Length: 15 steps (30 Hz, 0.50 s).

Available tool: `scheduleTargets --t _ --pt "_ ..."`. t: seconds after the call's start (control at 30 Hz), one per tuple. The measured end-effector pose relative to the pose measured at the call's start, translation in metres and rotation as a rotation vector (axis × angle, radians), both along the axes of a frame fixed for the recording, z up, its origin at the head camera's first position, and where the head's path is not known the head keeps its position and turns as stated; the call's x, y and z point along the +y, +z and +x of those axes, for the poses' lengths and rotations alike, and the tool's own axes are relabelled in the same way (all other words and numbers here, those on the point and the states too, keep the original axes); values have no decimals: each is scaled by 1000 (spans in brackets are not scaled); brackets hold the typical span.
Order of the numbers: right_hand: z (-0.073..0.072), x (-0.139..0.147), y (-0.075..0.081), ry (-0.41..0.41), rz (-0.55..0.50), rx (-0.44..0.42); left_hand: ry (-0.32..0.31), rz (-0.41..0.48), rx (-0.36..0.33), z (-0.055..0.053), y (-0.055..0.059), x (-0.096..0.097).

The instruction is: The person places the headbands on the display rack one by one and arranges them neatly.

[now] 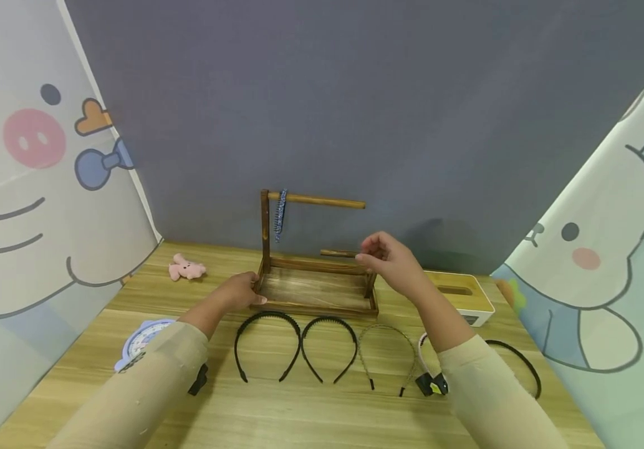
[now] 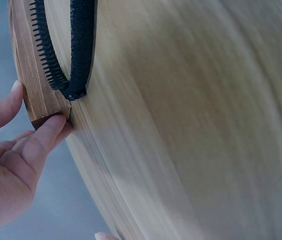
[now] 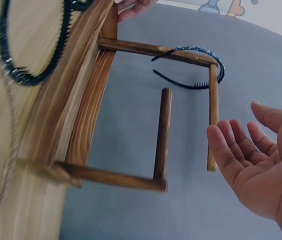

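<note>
A wooden display rack [image 1: 316,308] stands at the back middle of the table, with a tray base, a high bar and a lower bar. My left hand [image 1: 239,292] grips the left end of its base, thumb on one side and fingers on the other in the left wrist view. From the high bar hangs a blue beaded headband [image 1: 280,215], near the left post. My right hand [image 1: 391,262] is raised by the rack's right side, holding nothing, fingers loosely bent. In front of the base lie two black headbands [image 1: 268,313], one beside the other.
Further right lie a thin braided headband [image 1: 386,326], a white headband with a black bow [image 1: 425,383], and another black headband [image 1: 523,362], partly behind my sleeve. A tissue box [image 1: 481,301] stands back right. A pink plush toy [image 1: 187,269] and a blue-rimmed dial [image 1: 144,333] are left.
</note>
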State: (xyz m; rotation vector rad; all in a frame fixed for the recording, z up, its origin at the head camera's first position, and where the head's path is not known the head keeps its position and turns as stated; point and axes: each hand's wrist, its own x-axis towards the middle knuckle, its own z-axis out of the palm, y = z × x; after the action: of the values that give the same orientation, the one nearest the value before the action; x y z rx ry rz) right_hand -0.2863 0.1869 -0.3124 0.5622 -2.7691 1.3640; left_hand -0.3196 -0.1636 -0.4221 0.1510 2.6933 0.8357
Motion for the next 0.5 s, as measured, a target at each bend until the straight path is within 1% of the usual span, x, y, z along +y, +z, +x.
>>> scheduleTargets --t 0.3,0.5 --pt "25 42 -22 -60 51 43 -10 6 16 2 -3 -3" --pt "40 78 -27 -118 83 84 -9 14 12 2 -2 -1"
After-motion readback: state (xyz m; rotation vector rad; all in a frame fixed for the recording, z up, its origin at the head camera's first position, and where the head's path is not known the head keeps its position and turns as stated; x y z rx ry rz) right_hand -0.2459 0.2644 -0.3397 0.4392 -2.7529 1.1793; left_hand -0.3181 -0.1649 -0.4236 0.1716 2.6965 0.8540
